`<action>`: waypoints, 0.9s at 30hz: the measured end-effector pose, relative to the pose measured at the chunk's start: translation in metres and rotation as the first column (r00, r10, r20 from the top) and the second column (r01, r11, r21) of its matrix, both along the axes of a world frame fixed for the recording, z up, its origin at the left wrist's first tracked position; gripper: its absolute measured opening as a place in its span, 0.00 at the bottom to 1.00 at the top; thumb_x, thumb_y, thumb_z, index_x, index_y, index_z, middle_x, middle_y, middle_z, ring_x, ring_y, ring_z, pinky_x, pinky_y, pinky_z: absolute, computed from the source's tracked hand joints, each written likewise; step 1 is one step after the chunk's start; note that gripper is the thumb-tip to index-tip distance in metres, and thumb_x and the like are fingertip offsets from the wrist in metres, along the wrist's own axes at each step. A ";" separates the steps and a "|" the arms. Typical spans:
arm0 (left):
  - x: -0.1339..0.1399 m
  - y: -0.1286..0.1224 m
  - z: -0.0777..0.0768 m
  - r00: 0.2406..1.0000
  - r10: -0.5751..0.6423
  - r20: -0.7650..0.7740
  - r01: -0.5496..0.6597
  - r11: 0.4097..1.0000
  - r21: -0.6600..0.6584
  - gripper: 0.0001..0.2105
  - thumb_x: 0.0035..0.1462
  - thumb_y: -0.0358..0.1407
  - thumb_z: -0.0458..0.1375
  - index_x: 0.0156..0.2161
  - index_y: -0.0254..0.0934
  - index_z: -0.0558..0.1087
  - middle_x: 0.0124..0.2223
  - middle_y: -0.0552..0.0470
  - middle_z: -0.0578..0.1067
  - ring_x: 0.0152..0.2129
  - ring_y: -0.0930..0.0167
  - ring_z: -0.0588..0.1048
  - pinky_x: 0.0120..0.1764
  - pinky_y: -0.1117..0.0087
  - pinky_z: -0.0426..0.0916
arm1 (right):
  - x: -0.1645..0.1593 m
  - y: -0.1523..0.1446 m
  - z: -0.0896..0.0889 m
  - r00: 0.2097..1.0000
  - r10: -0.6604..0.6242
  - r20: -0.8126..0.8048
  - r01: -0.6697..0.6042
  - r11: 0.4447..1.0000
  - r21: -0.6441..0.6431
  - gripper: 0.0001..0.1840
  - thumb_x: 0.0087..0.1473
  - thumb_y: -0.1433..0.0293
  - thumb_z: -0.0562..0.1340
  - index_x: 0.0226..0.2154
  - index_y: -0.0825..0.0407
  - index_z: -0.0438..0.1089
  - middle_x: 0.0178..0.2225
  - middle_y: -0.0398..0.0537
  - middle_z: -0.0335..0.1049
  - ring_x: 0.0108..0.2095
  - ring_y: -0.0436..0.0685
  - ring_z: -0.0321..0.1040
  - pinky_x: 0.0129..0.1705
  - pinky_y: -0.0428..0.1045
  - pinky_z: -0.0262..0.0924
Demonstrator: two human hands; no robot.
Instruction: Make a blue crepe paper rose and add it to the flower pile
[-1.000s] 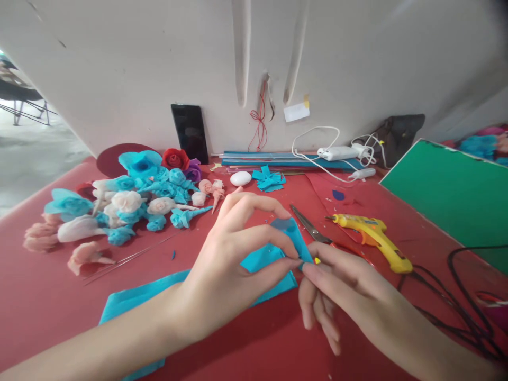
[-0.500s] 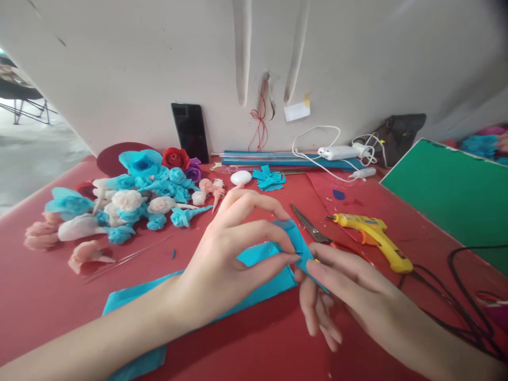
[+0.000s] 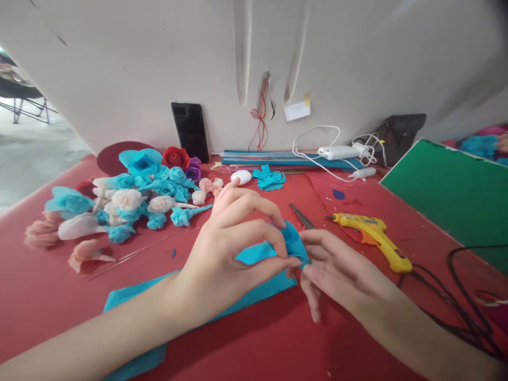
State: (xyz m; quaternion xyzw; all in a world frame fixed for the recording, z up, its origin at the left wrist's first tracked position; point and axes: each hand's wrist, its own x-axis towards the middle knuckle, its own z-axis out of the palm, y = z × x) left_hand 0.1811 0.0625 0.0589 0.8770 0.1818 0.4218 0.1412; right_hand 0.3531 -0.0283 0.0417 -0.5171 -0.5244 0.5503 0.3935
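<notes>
My left hand pinches a small blue crepe paper strip between thumb and index finger, its other fingers curled above. At the strip's right end, my right hand grips the same paper between thumb and fingers. The strip looks bent into a curve, and the fingers cover part of it. Beneath my left hand and forearm lies a larger folded sheet of blue crepe paper. Just behind my right hand, scissors rest on the red table, their handles hidden by the hand.
Blue, white and pink paper flowers are heaped at the left. A yellow glue gun with a black cable lies at right, near a green board. A phone leans on the wall. Cut blue pieces lie beside a white oval object.
My right hand has moved left and slightly up, closer to my left hand. The strip, straight and slanting before, is now curved, and the scissors' handles have become covered.
</notes>
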 end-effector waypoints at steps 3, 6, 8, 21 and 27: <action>-0.001 -0.003 0.001 1.000 0.012 -0.007 -0.012 0.999 0.035 0.09 0.49 0.31 0.64 0.25 0.40 0.67 0.32 0.58 0.71 0.33 0.72 0.70 0.54 0.60 0.57 | -0.001 -0.004 -0.005 0.992 -0.113 0.058 0.105 0.987 0.125 0.14 0.58 0.67 0.57 0.46 0.45 0.54 0.29 0.39 0.59 0.23 0.46 0.61 0.24 0.41 0.60; -0.002 -0.005 0.002 1.000 0.016 -0.021 -0.015 0.999 0.048 0.09 0.49 0.32 0.64 0.26 0.40 0.67 0.30 0.58 0.70 0.32 0.72 0.69 0.55 0.58 0.56 | -0.002 -0.007 -0.004 0.972 -0.169 0.166 0.123 0.958 0.258 0.09 0.61 0.68 0.55 0.43 0.43 0.55 0.24 0.37 0.58 0.23 0.45 0.61 0.27 0.40 0.60; -0.002 -0.005 0.003 1.000 0.024 -0.017 -0.023 0.999 0.049 0.08 0.49 0.32 0.65 0.27 0.40 0.68 0.29 0.58 0.70 0.32 0.71 0.69 0.56 0.57 0.55 | -0.002 -0.007 -0.003 0.959 -0.185 0.213 0.108 0.938 0.329 0.07 0.62 0.68 0.54 0.43 0.43 0.55 0.26 0.38 0.59 0.25 0.45 0.62 0.29 0.40 0.61; -0.002 -0.002 0.003 0.998 0.056 -0.041 -0.052 0.992 0.113 0.06 0.50 0.34 0.64 0.29 0.41 0.70 0.32 0.55 0.71 0.35 0.69 0.69 0.56 0.54 0.54 | -0.001 -0.009 -0.002 0.941 -0.193 0.277 0.075 0.920 0.386 0.03 0.63 0.68 0.53 0.41 0.44 0.58 0.22 0.37 0.61 0.21 0.46 0.64 0.22 0.39 0.61; -0.002 0.000 0.001 0.991 0.109 -0.080 -0.089 0.972 0.218 0.05 0.50 0.36 0.63 0.28 0.42 0.71 0.33 0.54 0.72 0.36 0.67 0.68 0.57 0.50 0.53 | -0.001 -0.008 -0.002 0.941 -0.179 0.286 0.062 0.925 0.374 0.06 0.63 0.68 0.53 0.43 0.45 0.59 0.21 0.37 0.60 0.22 0.46 0.64 0.23 0.39 0.62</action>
